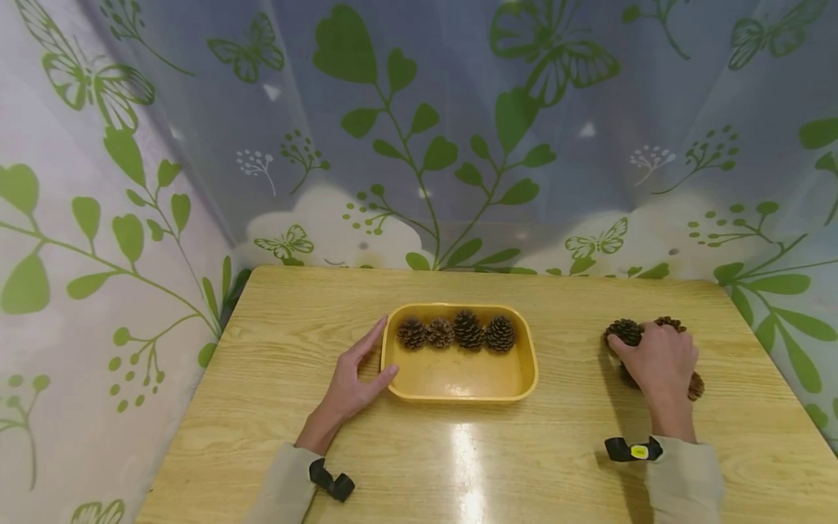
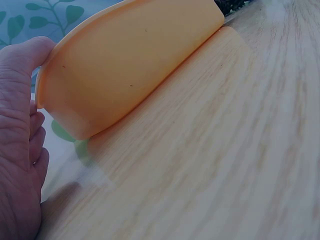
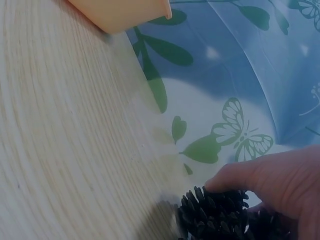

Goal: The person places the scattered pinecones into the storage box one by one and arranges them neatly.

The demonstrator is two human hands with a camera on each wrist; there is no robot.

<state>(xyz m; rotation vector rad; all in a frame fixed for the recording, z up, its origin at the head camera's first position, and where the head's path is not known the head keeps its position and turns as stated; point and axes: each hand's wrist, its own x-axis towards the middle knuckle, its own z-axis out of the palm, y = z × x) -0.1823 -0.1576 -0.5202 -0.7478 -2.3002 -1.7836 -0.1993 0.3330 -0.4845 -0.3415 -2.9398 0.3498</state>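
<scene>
A yellow rectangular tray (image 1: 458,389) sits on the table with several brown pine cones (image 1: 468,330) in a row along its far side. My left hand (image 1: 353,378) rests against the tray's left end, thumb at the near corner and fingers fairly straight along the side. In the left wrist view the thumb touches the rim of the tray (image 2: 130,65). To the right, my right hand (image 1: 661,360) reaches down over a small group of pine cones (image 1: 695,386). Its thumb and fingers grip a dark pine cone (image 3: 212,210); the palm hides part of the group.
The light wooden table (image 1: 288,327) runs up to a patterned curtain (image 1: 445,145) at the back. Similar printed cloth (image 1: 98,240) hangs along the left side and at the right. Bare tabletop lies between the tray and the right-hand pine cones.
</scene>
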